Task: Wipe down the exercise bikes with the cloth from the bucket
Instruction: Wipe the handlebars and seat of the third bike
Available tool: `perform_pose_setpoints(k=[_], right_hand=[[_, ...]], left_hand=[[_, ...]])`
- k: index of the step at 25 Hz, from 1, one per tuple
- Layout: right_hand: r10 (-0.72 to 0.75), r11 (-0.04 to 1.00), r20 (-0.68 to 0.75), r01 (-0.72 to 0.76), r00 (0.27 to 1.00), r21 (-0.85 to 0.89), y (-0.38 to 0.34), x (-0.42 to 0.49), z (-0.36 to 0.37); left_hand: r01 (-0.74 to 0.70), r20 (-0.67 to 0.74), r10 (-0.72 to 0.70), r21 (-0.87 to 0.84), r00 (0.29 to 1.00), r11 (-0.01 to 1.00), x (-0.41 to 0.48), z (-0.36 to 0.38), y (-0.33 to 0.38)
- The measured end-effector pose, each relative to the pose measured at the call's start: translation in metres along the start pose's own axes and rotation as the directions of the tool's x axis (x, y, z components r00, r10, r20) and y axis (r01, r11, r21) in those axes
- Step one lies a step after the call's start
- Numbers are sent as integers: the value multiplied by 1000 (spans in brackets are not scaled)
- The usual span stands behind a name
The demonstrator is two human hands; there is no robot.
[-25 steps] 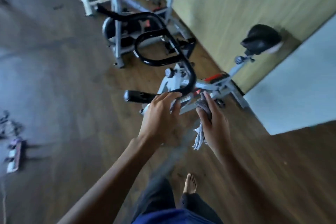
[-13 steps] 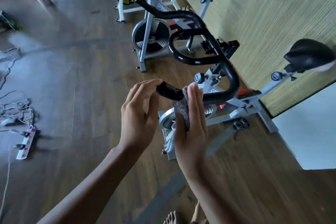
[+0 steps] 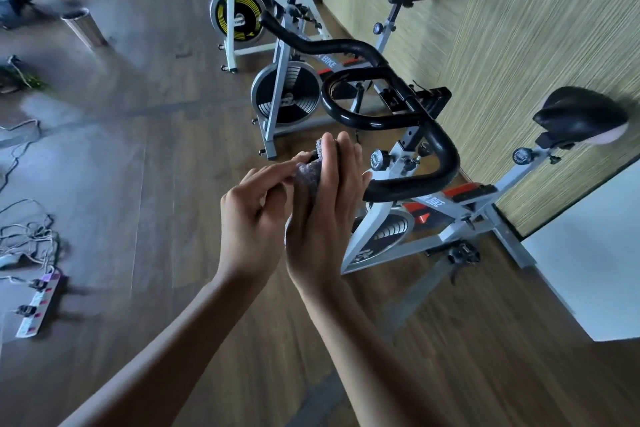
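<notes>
A grey cloth (image 3: 309,170) sits bunched between my two hands, over the near end of the black handlebar (image 3: 445,158) of the closest white exercise bike (image 3: 379,220). My right hand (image 3: 323,215) lies flat with straight fingers, pressing the cloth against the bar end, its thumb on the bar's far side. The fingertips of my left hand (image 3: 254,218) pinch the cloth's left edge. The bar's tip is hidden behind cloth and hand. This bike's black saddle (image 3: 578,118) is at the right.
A second bike (image 3: 287,94) and a third with a yellow flywheel (image 3: 239,15) stand in a row along the striped wall (image 3: 519,28). On the floor at left lie a power strip (image 3: 38,305), tangled cables (image 3: 24,239) and a metal bin (image 3: 85,28). A white panel (image 3: 588,270) is at right.
The view has lifted and swung toward the row of bikes. My right hand carried the cloth along the bar to its near end, and my left hand moved off the grip onto the cloth.
</notes>
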State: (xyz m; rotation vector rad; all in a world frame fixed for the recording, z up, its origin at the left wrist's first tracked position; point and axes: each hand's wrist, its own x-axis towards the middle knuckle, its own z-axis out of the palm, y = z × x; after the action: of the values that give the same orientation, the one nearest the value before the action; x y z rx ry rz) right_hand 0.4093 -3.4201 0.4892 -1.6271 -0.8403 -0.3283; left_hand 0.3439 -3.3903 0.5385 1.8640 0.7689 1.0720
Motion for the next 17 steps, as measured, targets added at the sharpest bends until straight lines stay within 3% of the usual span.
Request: perform_pose_setpoints(k=[7,13,17], right_hand=[[-47,993,-120,33,992,-113,9,3,18],[-37,988,-22,33,999,-150,29,-5,4],[-99,971,58,109,993,-212,58,-9,-10]], left_hand=[[33,-34,-35,-61,999,998,0,7,-5],[-1,-93,1,3,996,1000,-10,12,-2],[-31,-135,43,88,990,996,-22,28,-3]])
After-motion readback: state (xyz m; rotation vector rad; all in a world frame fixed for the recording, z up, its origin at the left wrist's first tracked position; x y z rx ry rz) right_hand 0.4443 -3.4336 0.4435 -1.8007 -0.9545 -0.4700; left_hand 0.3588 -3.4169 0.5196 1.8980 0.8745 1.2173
